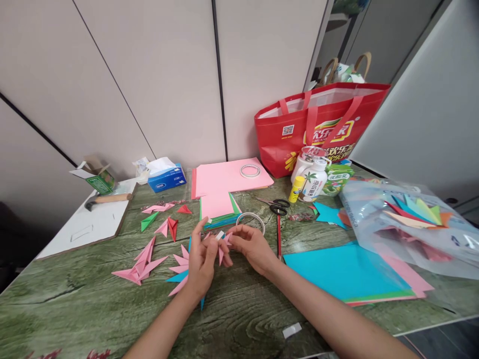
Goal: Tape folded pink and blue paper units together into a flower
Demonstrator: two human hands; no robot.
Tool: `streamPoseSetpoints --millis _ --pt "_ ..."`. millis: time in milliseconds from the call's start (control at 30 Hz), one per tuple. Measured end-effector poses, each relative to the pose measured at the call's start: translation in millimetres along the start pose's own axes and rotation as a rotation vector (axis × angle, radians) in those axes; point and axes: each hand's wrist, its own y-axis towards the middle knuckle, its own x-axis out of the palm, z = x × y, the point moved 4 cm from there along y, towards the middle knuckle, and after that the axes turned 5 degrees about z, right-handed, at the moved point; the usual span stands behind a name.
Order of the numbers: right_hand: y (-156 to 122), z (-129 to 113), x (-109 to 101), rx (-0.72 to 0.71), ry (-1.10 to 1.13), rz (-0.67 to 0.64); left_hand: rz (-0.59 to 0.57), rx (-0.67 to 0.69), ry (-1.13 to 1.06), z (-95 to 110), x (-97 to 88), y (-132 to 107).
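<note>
My left hand (202,259) and my right hand (251,245) meet over the green table (75,299), pinching a small white strip of tape (220,235) between their fingertips. Under them lies a star-shaped piece of folded pink and blue paper points (180,267). Both hands have fingers curled in a pinch. A roll of clear tape (250,220) lies just beyond my right hand. Loose folded pink points (140,264) lie to the left.
Stacks of coloured paper (348,271) lie at right, pink sheets (228,179) with another tape roll behind. Scissors (277,205), a pencil, glue stick (296,189), bottle, red bag (318,124), tissue box (166,178), hammer (107,199) and a plastic bag of paper (411,219) surround the area.
</note>
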Motion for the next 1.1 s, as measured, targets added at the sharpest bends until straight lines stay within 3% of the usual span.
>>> streamPoseSetpoints --millis 100,267,433,567,767,1100 --pt "3.9 -4.1 -5.1 -0.028 -0.027 0.056 0.003 -0.026 0.015 -0.8 -1.5 0.2" --pt "9.7 -17.6 -13.9 -0.215 -0.265 0.100 0.146 -0.020 0.109 2.8 -8.5 5.8" --pt "0.7 -23.5 -5.2 -0.463 -0.661 0.036 0.191 -0.040 0.154 2.4 -11.2 11.1" --pt "-7.7 -27.8 0.6 -0.616 -0.677 0.050 0.186 -0.070 0.146 -0.1 -10.8 11.9" --pt "-3.0 -17.4 0.6 -0.287 -0.385 -0.062 0.176 -0.126 0.162 -4.9 -10.7 12.3" --pt "-3.3 -9.7 2.4 -0.128 -0.258 0.017 0.128 -0.155 0.122 -10.6 -9.5 10.7"
